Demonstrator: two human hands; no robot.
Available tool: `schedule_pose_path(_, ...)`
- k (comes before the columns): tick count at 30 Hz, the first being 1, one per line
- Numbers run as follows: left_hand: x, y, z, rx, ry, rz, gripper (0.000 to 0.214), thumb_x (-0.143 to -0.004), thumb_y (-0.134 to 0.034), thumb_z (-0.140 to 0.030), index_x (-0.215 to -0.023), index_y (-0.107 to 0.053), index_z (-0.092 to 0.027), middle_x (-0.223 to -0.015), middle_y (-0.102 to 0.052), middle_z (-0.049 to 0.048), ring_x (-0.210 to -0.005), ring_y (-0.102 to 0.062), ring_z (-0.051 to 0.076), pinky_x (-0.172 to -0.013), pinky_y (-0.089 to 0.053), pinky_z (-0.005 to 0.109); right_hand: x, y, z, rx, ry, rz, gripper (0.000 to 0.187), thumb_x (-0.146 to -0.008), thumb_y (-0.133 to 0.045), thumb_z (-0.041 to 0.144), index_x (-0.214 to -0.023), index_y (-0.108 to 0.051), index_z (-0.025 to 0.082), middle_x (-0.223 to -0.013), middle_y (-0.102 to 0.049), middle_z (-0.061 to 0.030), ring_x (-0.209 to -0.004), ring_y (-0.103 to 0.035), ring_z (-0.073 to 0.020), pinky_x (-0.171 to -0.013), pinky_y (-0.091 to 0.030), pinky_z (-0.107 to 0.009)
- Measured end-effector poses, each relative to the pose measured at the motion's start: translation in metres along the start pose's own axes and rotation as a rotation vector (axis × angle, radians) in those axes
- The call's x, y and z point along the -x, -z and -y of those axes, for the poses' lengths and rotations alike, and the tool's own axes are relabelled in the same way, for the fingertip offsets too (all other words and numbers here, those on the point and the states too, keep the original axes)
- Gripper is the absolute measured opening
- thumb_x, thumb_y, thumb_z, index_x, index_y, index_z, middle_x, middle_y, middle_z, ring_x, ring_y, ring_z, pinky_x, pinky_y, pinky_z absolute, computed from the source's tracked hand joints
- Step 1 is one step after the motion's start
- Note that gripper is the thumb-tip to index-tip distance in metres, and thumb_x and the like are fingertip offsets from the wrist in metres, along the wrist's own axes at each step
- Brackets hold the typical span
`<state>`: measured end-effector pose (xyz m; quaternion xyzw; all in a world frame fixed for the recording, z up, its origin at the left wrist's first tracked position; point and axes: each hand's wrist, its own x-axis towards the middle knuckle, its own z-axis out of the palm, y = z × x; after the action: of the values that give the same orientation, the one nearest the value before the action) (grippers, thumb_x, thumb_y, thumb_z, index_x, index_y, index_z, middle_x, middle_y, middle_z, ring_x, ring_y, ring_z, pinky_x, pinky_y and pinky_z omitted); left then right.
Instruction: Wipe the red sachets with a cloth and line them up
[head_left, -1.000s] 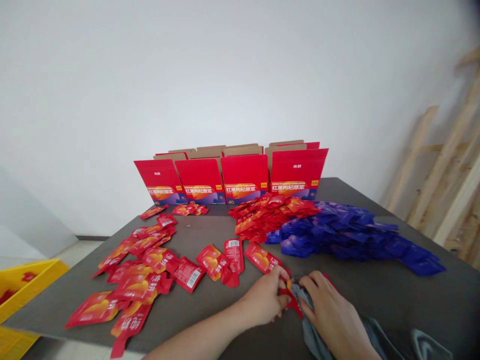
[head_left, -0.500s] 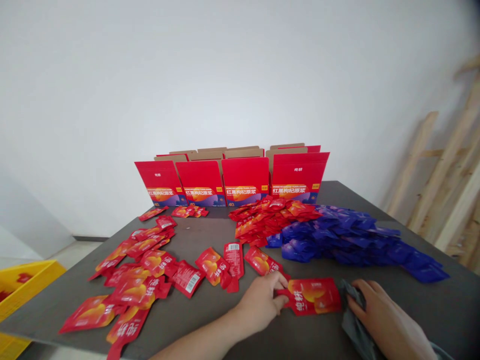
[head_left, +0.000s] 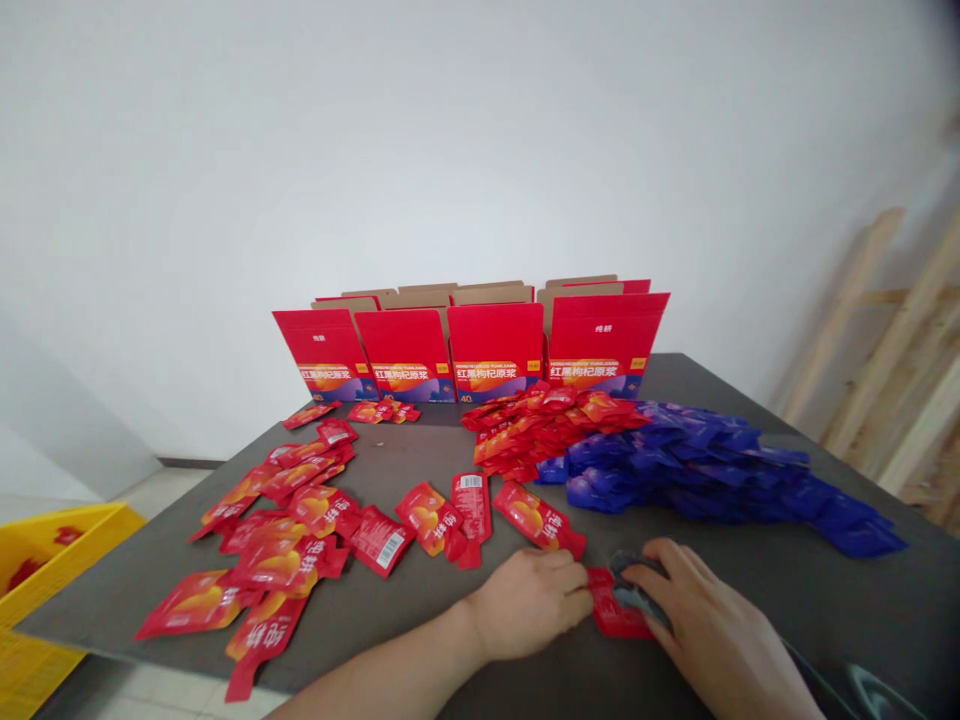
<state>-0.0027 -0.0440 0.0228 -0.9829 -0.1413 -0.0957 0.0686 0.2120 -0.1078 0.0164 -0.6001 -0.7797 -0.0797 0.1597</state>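
My left hand [head_left: 529, 603] pinches the left end of a red pouch [head_left: 611, 612] lying flat on the dark table [head_left: 750, 580]. My right hand [head_left: 705, 630] presses a grey cloth [head_left: 634, 592] down on that pouch, covering most of it. Just beyond my hands lies another red pouch [head_left: 540, 520]. Further back sit a heap of red pouches [head_left: 547, 430] and a heap of blue pouches [head_left: 697, 470].
Several red pouches [head_left: 292, 530] lie scattered over the left half of the table. A row of open red cartons [head_left: 480, 350] stands at the table's far edge against the white wall. A yellow crate [head_left: 45, 560] sits on the floor at left. Wooden slats [head_left: 892, 370] lean at right.
My right hand had drawn off to the right with the cloth, baring the pouch; it is now back on top of the pouch with the cloth. My left hand kept hold of the pouch's end.
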Motion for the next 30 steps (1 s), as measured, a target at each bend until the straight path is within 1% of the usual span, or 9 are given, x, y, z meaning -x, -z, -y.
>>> schedule_pose_path(3,0.0,-0.001,0.0,-0.01,-0.019,-0.007,0.018,-0.095,-0.045,-0.024,-0.083,-0.055,-0.017,-0.086,-0.057,0.002,-0.083,-0.051,0.015,-0.072,-0.041,0.027,-0.003,-0.003,0.022,0.081,0.092,0.07,0.035,-0.065,-0.058,0.004,-0.088,-0.065,0.029,-0.097,-0.06,-0.0015,-0.086,-0.06,-0.0218,-0.066,-0.052,-0.035)
schedule_pose_path(6,0.001,-0.001,0.0,0.004,-0.035,0.002,0.016,-0.095,-0.045,-0.024,-0.088,-0.057,-0.017,-0.093,-0.06,0.0036,-0.091,-0.053,0.016,-0.078,-0.043,0.027,-0.005,-0.006,0.026,0.087,0.075,0.099,0.035,-0.067,-0.055,0.001,-0.086,-0.065,0.028,-0.095,-0.06,-0.002,-0.085,-0.06,-0.0219,-0.064,-0.052,-0.034)
schedule_pose_path(11,0.003,-0.001,0.001,0.043,-0.034,0.033,0.013,-0.094,-0.047,-0.023,-0.091,-0.058,-0.016,-0.099,-0.061,0.0045,-0.09,-0.056,0.015,-0.075,-0.044,0.026,0.003,-0.012,-0.012,0.075,-0.028,0.061,0.031,-0.078,-0.052,0.009,-0.098,-0.067,0.026,-0.101,-0.059,-0.0051,-0.089,-0.059,-0.0198,-0.072,-0.052,-0.033)
schedule_pose_path(16,0.002,-0.002,0.001,0.044,-0.024,0.0,0.013,-0.094,-0.048,-0.023,-0.087,-0.056,-0.016,-0.09,-0.059,0.0021,-0.08,-0.054,0.014,-0.066,-0.042,0.026,0.011,-0.007,-0.053,0.148,-0.129,-0.003,0.026,-0.085,-0.047,0.021,-0.1,-0.067,0.022,-0.096,-0.06,-0.0075,-0.087,-0.06,-0.0213,-0.073,-0.052,-0.036)
schedule_pose_path(19,0.0,-0.003,-0.001,0.03,-0.032,-0.021,0.016,-0.094,-0.047,-0.025,-0.083,-0.055,-0.017,-0.085,-0.058,0.0015,-0.077,-0.052,0.014,-0.063,-0.04,0.027,0.011,0.002,-0.039,0.14,-0.142,-0.057,0.029,-0.084,-0.049,0.026,-0.108,-0.065,0.024,-0.102,-0.06,-0.0071,-0.09,-0.06,-0.0217,-0.071,-0.052,-0.034)
schedule_pose_path(22,-0.001,-0.006,-0.004,0.017,-0.049,-0.032,0.018,-0.094,-0.047,-0.025,-0.08,-0.054,-0.017,-0.085,-0.057,0.0014,-0.077,-0.051,0.014,-0.062,-0.039,0.027,0.009,0.003,-0.003,0.075,-0.012,-0.025,0.035,-0.076,-0.055,0.018,-0.108,-0.063,0.03,-0.108,-0.06,-0.0044,-0.093,-0.059,-0.0198,-0.072,-0.052,-0.031)
schedule_pose_path(25,-0.001,-0.009,-0.005,0.019,-0.057,-0.026,0.019,-0.094,-0.049,-0.025,-0.077,-0.055,-0.017,-0.083,-0.056,0.0008,-0.075,-0.051,0.014,-0.061,-0.04,0.028,0.01,-0.006,0.025,0.066,0.102,0.035,0.041,-0.067,-0.055,0.008,-0.099,-0.065,0.031,-0.101,-0.062,-0.0029,-0.088,-0.06,-0.02,-0.072,-0.052,-0.033)
schedule_pose_path(27,0.0,-0.009,-0.004,0.021,-0.068,-0.013,0.018,-0.093,-0.051,-0.026,-0.079,-0.057,-0.017,-0.082,-0.057,0.001,-0.076,-0.051,0.014,-0.061,-0.04,0.028,0.014,-0.013,0.028,0.085,0.102,0.039,0.042,-0.067,-0.054,0.007,-0.099,-0.065,0.031,-0.097,-0.063,-0.0028,-0.086,-0.06,-0.0205,-0.07,-0.053,-0.034)
schedule_pose_path(30,0.002,-0.007,-0.004,0.012,-0.08,0.009,0.016,-0.092,-0.052,-0.025,-0.081,-0.059,-0.017,-0.084,-0.058,0.002,-0.076,-0.052,0.014,-0.061,-0.041,0.029,0.023,-0.021,0.015,0.105,0.081,-0.01,0.044,-0.067,-0.055,0.009,-0.103,-0.065,0.031,-0.102,-0.063,-0.004,-0.088,-0.06,-0.0209,-0.069,-0.053,-0.033)
